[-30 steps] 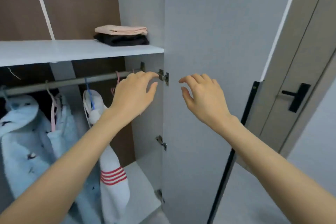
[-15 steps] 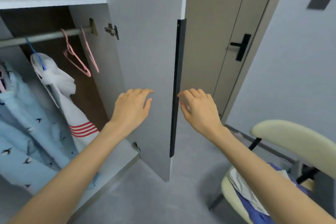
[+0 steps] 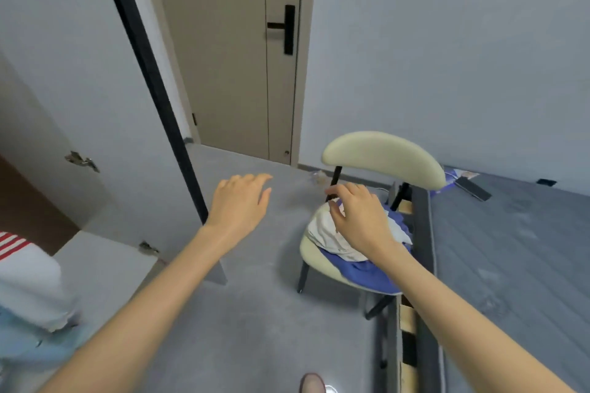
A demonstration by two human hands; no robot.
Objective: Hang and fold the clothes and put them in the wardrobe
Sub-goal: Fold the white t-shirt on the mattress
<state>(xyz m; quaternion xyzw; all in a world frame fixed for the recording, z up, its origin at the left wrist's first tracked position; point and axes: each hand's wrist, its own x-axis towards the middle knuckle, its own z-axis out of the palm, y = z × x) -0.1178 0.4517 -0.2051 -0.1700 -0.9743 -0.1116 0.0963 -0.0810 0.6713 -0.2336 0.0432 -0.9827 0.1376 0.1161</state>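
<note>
Centre frame, our right hand [image 3: 357,217] hovers, fingers loosely curled and empty, over clothes [image 3: 329,234] on a chair [image 3: 383,153], likely to collect them; left hand [image 3: 239,204] relaxed, empty.

chair [image 3: 383,156]: cream, black legs | white garment [image 3: 322,233]: plain white | blue garment [image 3: 360,274]: solid blue | wardrobe door [image 3: 64,73]: light grey, black edge strip | room door [image 3: 230,57]: taupe, black handle [image 3: 287,29] | floor [image 3: 255,313]: mottled grey | striped garment [image 3: 19,262]: white, red horizontal stripes | hanging garment [image 3: 28,348]: pale blue
</note>
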